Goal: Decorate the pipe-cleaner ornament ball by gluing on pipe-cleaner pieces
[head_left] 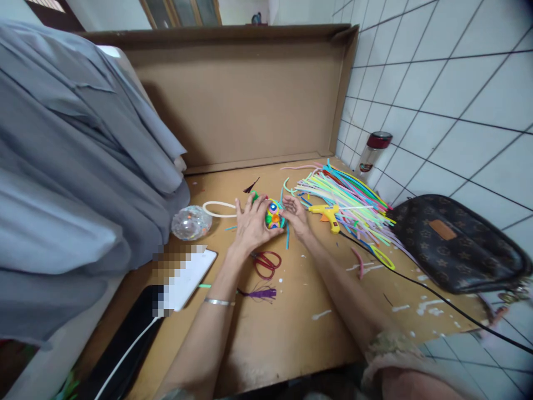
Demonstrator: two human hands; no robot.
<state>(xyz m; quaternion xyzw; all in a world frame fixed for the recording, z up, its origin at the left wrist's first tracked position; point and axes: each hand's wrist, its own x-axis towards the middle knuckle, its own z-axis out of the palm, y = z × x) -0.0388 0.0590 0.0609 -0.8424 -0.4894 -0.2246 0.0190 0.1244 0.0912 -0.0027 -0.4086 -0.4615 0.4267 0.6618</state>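
Near the middle of the table, my left hand is wrapped round the left side of a small multicoloured ball with blue, yellow, orange and green parts. Close against the ball's right side is my right hand, its fingers bent; whether they pinch anything small is too fine to tell. Thin blue strips stick out above and below the ball. A cream-coloured loop lies left of my left hand. Red-handled scissors and a purple tassel rest below the hands.
A yellow glue gun with a black cord lies right, beside a pile of coloured strips. A clear faceted ball and a phone are left. A brown bag and a bottle stand by the tiled wall.
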